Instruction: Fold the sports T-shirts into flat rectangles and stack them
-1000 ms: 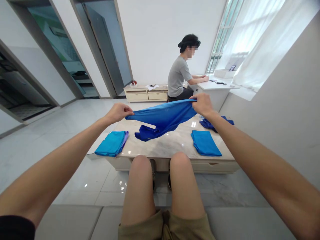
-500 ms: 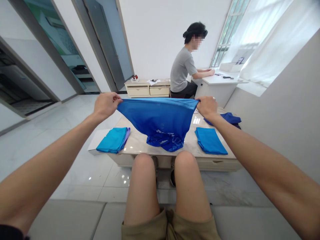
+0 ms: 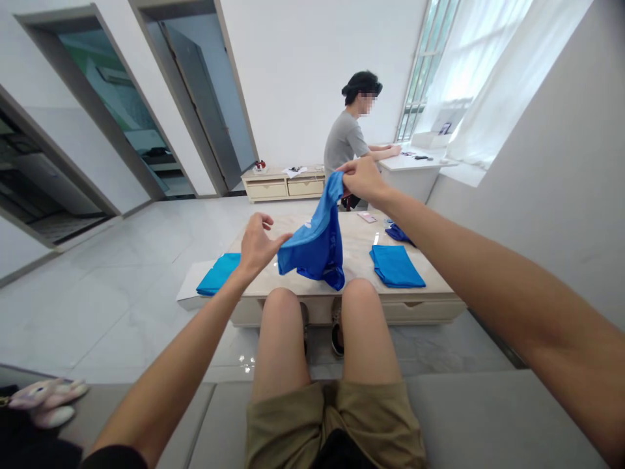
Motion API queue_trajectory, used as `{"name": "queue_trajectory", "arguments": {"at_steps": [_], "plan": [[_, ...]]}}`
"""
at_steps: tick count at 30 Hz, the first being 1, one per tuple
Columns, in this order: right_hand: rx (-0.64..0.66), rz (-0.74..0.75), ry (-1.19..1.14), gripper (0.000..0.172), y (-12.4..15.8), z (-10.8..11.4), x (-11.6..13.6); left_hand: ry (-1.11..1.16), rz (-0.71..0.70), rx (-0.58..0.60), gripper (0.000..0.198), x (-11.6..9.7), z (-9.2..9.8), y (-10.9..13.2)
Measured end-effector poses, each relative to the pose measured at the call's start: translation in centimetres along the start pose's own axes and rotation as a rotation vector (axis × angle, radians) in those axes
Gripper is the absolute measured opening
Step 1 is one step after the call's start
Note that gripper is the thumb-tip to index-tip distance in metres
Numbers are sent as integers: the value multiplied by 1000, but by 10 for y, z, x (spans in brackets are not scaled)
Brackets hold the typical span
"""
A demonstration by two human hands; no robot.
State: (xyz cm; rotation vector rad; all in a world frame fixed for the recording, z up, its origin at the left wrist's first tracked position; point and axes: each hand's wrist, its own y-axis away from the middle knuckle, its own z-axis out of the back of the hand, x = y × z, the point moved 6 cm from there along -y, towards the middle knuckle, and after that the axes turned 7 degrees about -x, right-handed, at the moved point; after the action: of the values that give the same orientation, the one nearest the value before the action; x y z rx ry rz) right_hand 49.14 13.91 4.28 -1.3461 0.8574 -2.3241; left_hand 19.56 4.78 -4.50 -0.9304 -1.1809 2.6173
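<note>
A blue shirt (image 3: 319, 244) with a small white print hangs over the middle of the low table. My right hand (image 3: 364, 179) pinches its upper corner, so it droops in loose folds toward the tabletop. Beside the shirt's left edge is my left hand (image 3: 258, 244), thumb stretched out and fingers apart. Its thumb tip meets the cloth's edge or lies just in front of it; I cannot tell which. On the table's left end lies a folded turquoise cloth (image 3: 218, 273), partly behind my left wrist. A folded blue cloth (image 3: 398, 266) rests on the right.
The marble-topped low table (image 3: 359, 228) stands before my knees. A pink phone (image 3: 367, 217) and a dark blue cloth (image 3: 398, 233) lie toward its back right. Beyond, a person (image 3: 346, 133) sits at a white desk (image 3: 415, 163). A plush toy (image 3: 49, 397) is on the sofa at left.
The shirt was stretched wide between both hands; now it hangs from the right hand. My left hand has let go of its corner and moved inward and lower. My view has shifted slightly.
</note>
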Motion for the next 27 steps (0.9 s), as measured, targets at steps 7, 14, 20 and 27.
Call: {"name": "queue_trajectory", "arguments": {"at_steps": [7,14,20,27], "plan": [[143,269,60,20,28,-33,82,-30,-966,479,31,-125,-69,107],[149,343,168,22,28,-58,62,-351,-1231,704,43,-62,-149,171],[224,463,185,36,35,-76,44,-248,-873,963,17,-26,-165,146],[437,693,349,50,85,-72,19,23,-231,748,28,-31,-142,86]]}}
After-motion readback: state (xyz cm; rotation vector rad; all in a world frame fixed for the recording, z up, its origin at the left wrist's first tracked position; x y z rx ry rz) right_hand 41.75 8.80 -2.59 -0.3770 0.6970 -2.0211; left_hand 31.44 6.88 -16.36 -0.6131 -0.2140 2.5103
